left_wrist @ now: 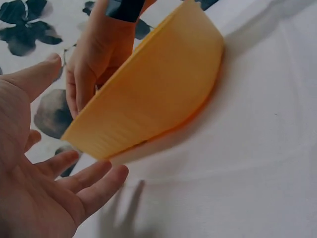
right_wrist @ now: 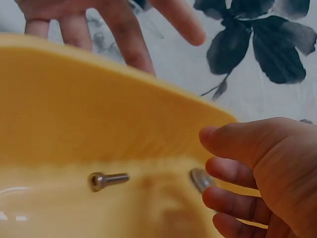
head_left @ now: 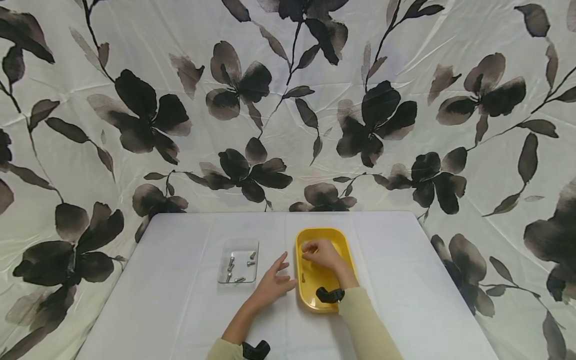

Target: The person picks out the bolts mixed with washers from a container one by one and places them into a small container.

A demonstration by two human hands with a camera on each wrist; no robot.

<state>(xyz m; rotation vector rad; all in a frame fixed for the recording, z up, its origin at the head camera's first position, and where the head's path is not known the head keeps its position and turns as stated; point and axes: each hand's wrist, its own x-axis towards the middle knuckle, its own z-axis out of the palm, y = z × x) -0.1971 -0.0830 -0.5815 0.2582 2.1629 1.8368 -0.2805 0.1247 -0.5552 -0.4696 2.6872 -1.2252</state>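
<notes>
Screws, small and silver, held in two lots: several in the clear tray (head_left: 238,261) left of centre in the head view, and at least one loose screw (right_wrist: 107,179) on the floor of the yellow tray (head_left: 345,250) just right of centre. Right hand (head_left: 321,253) sits inside the yellow tray near its far end, fingers curled down toward a second screw (right_wrist: 199,178) at the fingertips; whether it already pinches that screw cannot be told. Left hand (head_left: 271,285) rests flat on the white table (head_left: 180,310) between the two trays, fingers spread and holding nothing. Step in hand, by judgement: picking a screw out of the yellow tray. Next move calls for a firm fingertip pinch on the small shank, then a clean lift over the tray's wall.
</notes>
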